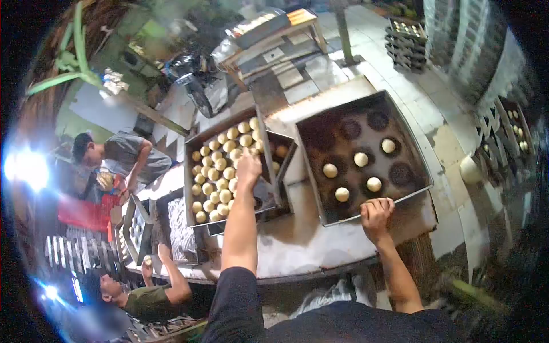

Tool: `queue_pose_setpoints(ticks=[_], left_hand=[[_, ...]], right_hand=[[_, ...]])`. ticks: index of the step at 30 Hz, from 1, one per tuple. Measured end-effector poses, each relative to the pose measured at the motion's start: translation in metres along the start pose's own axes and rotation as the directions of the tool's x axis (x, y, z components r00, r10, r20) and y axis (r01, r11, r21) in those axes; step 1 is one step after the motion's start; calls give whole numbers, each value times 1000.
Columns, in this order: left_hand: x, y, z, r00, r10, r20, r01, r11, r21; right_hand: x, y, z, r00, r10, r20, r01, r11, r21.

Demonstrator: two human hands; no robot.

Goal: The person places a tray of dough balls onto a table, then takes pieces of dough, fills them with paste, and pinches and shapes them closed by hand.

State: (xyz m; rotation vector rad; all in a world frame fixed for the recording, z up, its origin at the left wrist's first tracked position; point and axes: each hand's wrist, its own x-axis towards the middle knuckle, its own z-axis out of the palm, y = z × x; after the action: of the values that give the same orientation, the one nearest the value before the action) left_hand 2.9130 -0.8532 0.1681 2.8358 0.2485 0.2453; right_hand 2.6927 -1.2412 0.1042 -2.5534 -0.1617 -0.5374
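My left hand (249,167) reaches into a tray (187,171) crowded with pale round dough balls (221,164). Its fingers are pinched together on a dough ball at the tray's right side, mostly hidden by the hand. To the right lies a large dark baking tray (426,166). Several dough balls (374,184) sit spaced apart in it, among darker round marks. My right hand (377,216) has its fingers curled over the near rim of this dark tray.
Another tray (290,154) is partly under the crowded one on the pale table (320,246). At left, two people (128,157) work; the nearer person (154,291) holds a dough ball (148,260). Stacked trays (405,46) stand at the back right. A motorbike (197,86) is parked behind.
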Motion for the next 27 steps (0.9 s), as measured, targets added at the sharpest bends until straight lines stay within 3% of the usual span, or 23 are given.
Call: queue_pose_setpoints(ticks=[1, 2, 3, 4, 5, 7, 8, 9, 10, 11, 12, 13, 14, 15, 17, 19, 20, 21, 22, 23, 24, 26, 27], left_hand=[[-7, -7, -7, 999, 43, 10, -43, 999, 2], [-27, -3, -30, 999, 9, -45, -14, 994, -104], [-42, -21, -39, 991, 27, -135, -53, 980, -194], [-65, -34, -62, 981, 7, -191, -58, 964, -258], [-86, -67, -67, 972, -35, -231, -57, 923, -381], [-170, -76, -134, 981, -187, -44, 92, 657, -748], [-212, -100, -143, 970, -230, -76, 67, 556, -828], [-257, -132, -149, 959, -279, 49, 158, 382, -911], [-306, -156, -155, 953, -264, 149, 188, 129, -974], [-357, -174, -158, 931, -333, 151, 189, 83, -978], [-412, -202, -153, 927, -323, 190, 159, -122, -980], [-463, -205, -157, 856, -452, 249, 148, -248, -957], [-515, -215, -157, 862, -448, 237, 151, -219, -964], [-570, -239, -139, 806, -505, 309, 140, -345, -928], [-664, -257, -128, 682, -592, 430, 181, -433, -883], [-734, -275, -123, 568, -663, 487, 191, -469, -862], [-753, -279, -130, 551, -676, 489, 175, -480, -860], [-767, -282, -140, 527, -714, 461, 126, -471, -873], [-777, -286, -150, 497, -755, 427, 69, -457, -887], [-787, -296, -160, 602, -718, 350, 38, -413, -910], [-785, -299, -174, 616, -724, 311, -5, -398, -917], [-778, -309, -204, 609, -755, 244, -84, -367, -926], [-769, -313, -213, 629, -759, 166, -66, -265, -962]], right_hand=[[5, -15, -17, 1000, 0, 13, 0, 1000, 29], [11, -39, -42, 993, -32, 117, -11, 937, 349], [12, -66, -70, 941, -188, 280, -28, 783, 621], [5, -97, -95, 847, -372, 379, -118, 563, 818], [-6, -127, -113, 649, -627, 431, -265, 345, 900], [-32, -188, -121, 390, -909, 145, -571, -115, 813], [-58, -215, -107, 295, -947, 126, -611, -85, 787], [-84, -237, -91, 198, -975, 98, -645, -55, 762], [-100, -258, -86, 184, -978, 98, -644, -45, 764], [-119, -279, -82, 128, -986, 103, -669, -9, 744], [-140, -301, -78, 76, -992, 100, -694, 20, 720], [-162, -322, -73, 67, -994, 90, -694, 18, 720], [-184, -343, -68, 15, -998, 67, -715, 36, 698], [-205, -361, -65, -41, -998, 45, -739, 60, 671], [-234, -393, -63, -143, -988, 51, -759, 142, 635], [-256, -420, -64, 57, -983, 174, -845, 45, 532], [-257, -439, -68, 76, -993, 85, -901, -32, 433], [-254, -460, -83, 103, -994, -21, -888, -101, 449], [-259, -480, -97, 79, -989, -128, -877, -130, 463], [-267, -497, -105, 53, -969, -241, -870, -163, 466], [-277, -510, -98, -98, -928, -360, -911, -62, 408], [-296, -528, -96, -153, -888, -434, -938, -7, 345], [-300, -533, -96, -181, -881, -437, -944, 31, 329]])
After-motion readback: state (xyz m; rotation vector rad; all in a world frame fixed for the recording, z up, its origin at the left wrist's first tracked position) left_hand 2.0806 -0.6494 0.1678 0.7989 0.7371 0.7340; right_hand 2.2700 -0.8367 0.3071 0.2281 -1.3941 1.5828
